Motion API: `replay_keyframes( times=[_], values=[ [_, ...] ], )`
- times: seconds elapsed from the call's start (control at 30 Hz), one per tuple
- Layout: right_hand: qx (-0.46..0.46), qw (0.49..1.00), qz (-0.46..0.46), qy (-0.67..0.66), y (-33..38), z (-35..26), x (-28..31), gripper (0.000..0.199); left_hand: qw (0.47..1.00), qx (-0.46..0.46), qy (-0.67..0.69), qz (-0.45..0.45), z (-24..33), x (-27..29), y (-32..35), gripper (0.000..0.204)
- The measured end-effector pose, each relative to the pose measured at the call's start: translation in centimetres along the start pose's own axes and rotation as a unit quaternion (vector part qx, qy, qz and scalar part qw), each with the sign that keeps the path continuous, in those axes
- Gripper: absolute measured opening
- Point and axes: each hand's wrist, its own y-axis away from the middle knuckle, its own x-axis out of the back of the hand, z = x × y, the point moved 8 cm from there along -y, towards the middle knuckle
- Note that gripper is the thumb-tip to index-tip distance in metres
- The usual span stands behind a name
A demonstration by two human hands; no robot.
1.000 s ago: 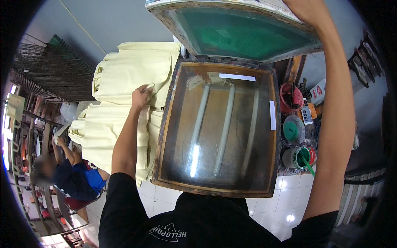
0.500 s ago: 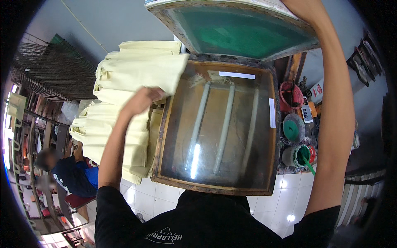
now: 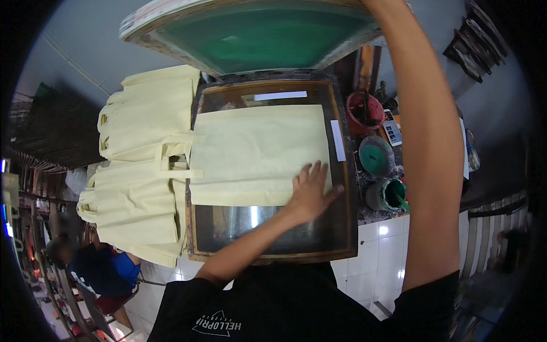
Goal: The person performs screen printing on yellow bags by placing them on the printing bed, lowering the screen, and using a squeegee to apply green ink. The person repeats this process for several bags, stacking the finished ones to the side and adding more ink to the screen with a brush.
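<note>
A pale yellow tote bag [image 3: 259, 151] lies flat on the wood-framed glass top [image 3: 273, 233], its handle trailing left onto the stacked bags. My left hand [image 3: 312, 191] presses near the bag's lower right corner, open, with its fingers spread and holding nothing. Above the glass, a screen-printing frame [image 3: 256, 40] with green mesh stands tilted up. My right arm reaches up along the right side toward this frame's far corner. The right hand itself is cut off by the upper edge, so its grip is hidden.
Piles of pale yellow bags [image 3: 134, 205] flank the glass on the left. On the right stand a red bucket [image 3: 364, 111], a bowl of green ink [image 3: 376, 158], a green ink tub [image 3: 390, 195] and a phone [image 3: 392, 128]. A seated person [image 3: 102, 265] is at far left.
A tote bag has come from the left pile onto the glass. My left hand has moved right across it and let go, fingers now spread. The view has shifted, hiding my right hand.
</note>
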Motion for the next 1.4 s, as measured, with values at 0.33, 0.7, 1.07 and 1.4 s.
replay_keyframes(
  times=[0.33,0.7,1.07,1.4],
  values=[
    [0.023,0.999,0.024,-0.007,0.6,-0.9,0.4,0.046,0.981,0.098,-0.163,0.031,-6.8,6.2,-14.1,0.104],
    [0.014,1.000,0.003,-0.006,0.4,-1.0,0.5,0.041,0.977,0.153,-0.145,0.006,-6.2,6.6,-15.7,0.110],
    [-0.022,0.998,-0.039,-0.050,0.8,-1.0,0.3,0.035,0.970,0.204,-0.130,-0.033,-5.6,7.2,-16.3,0.113],
    [-0.175,0.970,-0.162,-0.042,5.2,-3.5,-0.8,0.034,0.945,-0.098,0.259,0.176,-1.0,17.8,-8.1,0.083]
  ],
)
